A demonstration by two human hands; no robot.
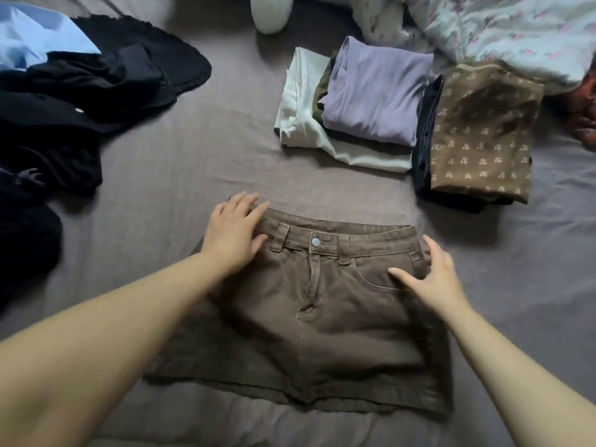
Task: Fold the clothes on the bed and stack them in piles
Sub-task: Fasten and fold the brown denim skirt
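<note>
A: Head view first. Lying flat on the grey bed sheet (180,175), front side up: a brown denim skirt (322,317), waistband away from the camera, metal button (316,242) fastened.

B: And on the hands?

A: Left hand (233,232) resting on the skirt's left waistband corner, fingers straight and slightly spread, gripping nothing. Right hand (432,279) laid along the skirt's right edge beside the pocket, fingers straight and relaxed, thumb out over the denim, gripping nothing.

B: Anything folded already?

A: Two piles beyond the skirt, to the right. Nearer the middle: a folded lilac top (377,95) over something olive, over a white garment (300,114). Just beside it, touching: a brown floral-print piece (483,133) on top of dark folded clothes (425,137).

B: Unfolded?

A: At the left edge, well apart from the skirt: a heap of black clothes (80,101) with a light blue garment (35,37) on its far side. At the top: a floral duvet (503,24) and a white plush toy (271,11), cut off by the frame.
</note>
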